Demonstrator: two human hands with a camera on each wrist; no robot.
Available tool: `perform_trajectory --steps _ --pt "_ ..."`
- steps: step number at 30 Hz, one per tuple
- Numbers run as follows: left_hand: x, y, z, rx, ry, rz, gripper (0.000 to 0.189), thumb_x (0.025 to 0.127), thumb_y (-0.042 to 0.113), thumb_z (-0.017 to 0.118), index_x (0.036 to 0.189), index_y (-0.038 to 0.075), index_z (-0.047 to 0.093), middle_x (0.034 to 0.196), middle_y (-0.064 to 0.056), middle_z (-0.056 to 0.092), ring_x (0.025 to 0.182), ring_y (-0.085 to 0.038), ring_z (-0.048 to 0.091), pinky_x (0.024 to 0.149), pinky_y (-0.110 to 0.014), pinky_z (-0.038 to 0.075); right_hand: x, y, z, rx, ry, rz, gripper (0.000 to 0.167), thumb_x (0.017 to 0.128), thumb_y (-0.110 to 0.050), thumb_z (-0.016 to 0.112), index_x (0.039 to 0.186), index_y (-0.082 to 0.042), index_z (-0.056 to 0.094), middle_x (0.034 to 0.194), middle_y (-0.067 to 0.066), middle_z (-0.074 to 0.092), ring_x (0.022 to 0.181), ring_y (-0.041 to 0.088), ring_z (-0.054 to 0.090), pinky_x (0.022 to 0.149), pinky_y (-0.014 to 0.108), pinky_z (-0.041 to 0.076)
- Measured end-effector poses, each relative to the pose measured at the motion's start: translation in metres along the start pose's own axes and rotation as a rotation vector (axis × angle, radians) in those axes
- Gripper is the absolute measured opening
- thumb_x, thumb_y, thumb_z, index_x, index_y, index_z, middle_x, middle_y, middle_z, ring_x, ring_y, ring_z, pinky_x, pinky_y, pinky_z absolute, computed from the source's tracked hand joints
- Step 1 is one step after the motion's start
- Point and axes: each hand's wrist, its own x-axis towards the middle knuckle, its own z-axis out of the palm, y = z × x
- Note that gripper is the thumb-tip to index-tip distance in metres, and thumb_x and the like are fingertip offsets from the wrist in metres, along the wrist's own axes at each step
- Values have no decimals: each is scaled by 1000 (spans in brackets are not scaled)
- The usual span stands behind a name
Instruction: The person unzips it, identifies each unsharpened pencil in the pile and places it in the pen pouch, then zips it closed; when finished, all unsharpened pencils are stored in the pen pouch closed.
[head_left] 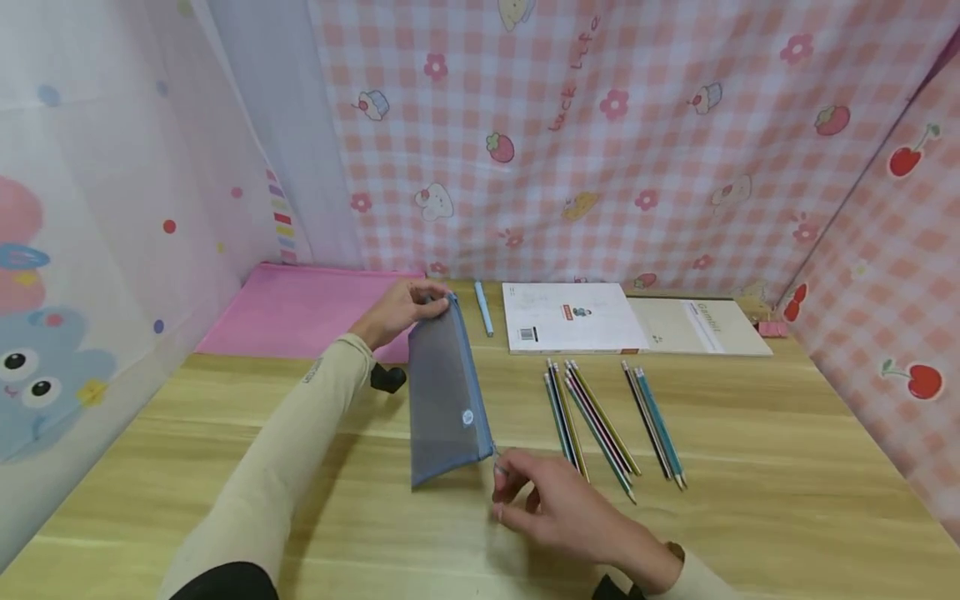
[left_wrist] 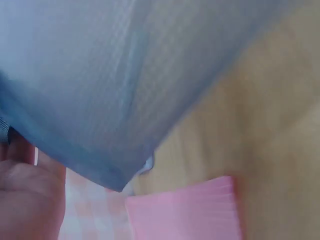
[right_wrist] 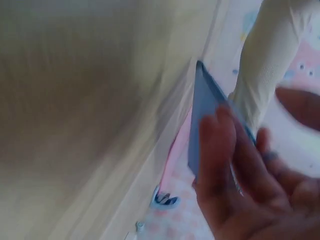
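A blue-grey mesh zipper pouch (head_left: 447, 392) hangs tilted over the table, with a small white round label near its zip edge. My left hand (head_left: 401, 310) pinches the far end of the pouch at the zip, thumb on top. In the left wrist view the mesh (left_wrist: 100, 75) covers much of the picture, and the left hand (left_wrist: 30, 195) shows at its edge. My right hand (head_left: 558, 504) is right at the near end of the zip, fingers loosely bent. The right wrist view shows that hand (right_wrist: 250, 185) with the thumb apart from the fingers, beside the pouch (right_wrist: 202, 105).
Several pencils (head_left: 600, 417) lie in loose groups to the right. Behind them are a white booklet (head_left: 566, 312) and a beige notebook (head_left: 690, 325). A light blue pen (head_left: 483, 308) and a pink folder (head_left: 300, 308) lie at the back. Patterned curtains (head_left: 600, 150) enclose the wooden table (head_left: 787, 483).
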Motion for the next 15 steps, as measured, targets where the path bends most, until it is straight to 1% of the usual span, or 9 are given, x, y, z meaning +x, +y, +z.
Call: perform_trajectory --steps 1,2,5,7,9,11,12,13,15 --pt "-1 0 0 11 -4 -12 28 97 18 66 122 6 69 104 0 67 91 -16 58 83 -28 48 -3 -2 2 -3 12 3 11 91 -13 71 89 -15 61 87 -3 70 82 -1 64 65 20 56" --pt "-2 0 1 26 -17 -19 28 98 19 66 122 6 69 107 -3 67 93 -17 58 84 -30 47 -4 -4 3 -11 43 3 13 91 -14 72 85 -15 60 83 -5 68 77 -2 63 62 19 55" --pt "-7 -1 6 131 -109 -37 29 99 23 63 125 10 67 118 -9 69 106 -23 61 94 -36 49 2 -3 6 -67 192 -20 30 88 -14 75 69 -15 52 65 -11 55 61 -3 55 53 16 49" --pt "-13 0 11 233 -182 -36 30 100 25 62 126 12 65 127 -12 67 119 -28 60 103 -43 48 10 -1 8 -106 280 -31 41 86 -14 78 61 -13 45 57 -13 42 53 -4 45 52 15 43" --pt "-20 1 18 335 -238 -27 35 99 27 62 131 11 61 134 -14 63 128 -33 57 109 -49 46 17 1 11 -143 332 -58 49 82 -13 81 57 -13 39 54 -15 32 51 -5 38 54 14 39" --pt "-27 7 30 453 -246 -29 48 98 35 63 138 10 55 143 -16 57 136 -36 51 114 -52 42 20 2 11 -170 339 -78 52 82 -13 82 55 -13 36 54 -16 28 52 -6 35 58 14 38" --pt "-30 12 36 530 -232 -30 57 97 42 62 143 9 50 148 -17 52 140 -38 46 116 -54 40 21 2 11 -181 329 -87 53 81 -13 81 55 -13 35 54 -16 26 52 -5 32 59 15 37" --pt "-33 17 43 601 -213 -32 65 97 49 60 147 9 46 151 -18 48 142 -40 43 114 -57 40 21 2 11 -195 322 -104 54 81 -12 81 55 -14 34 55 -16 25 53 -5 32 60 15 37" --pt "-38 29 56 711 -168 -65 81 93 62 56 153 10 37 156 -20 40 146 -44 35 113 -60 40 22 3 10 -219 319 -146 55 81 -9 80 55 -14 32 57 -15 24 54 -5 30 60 15 37"
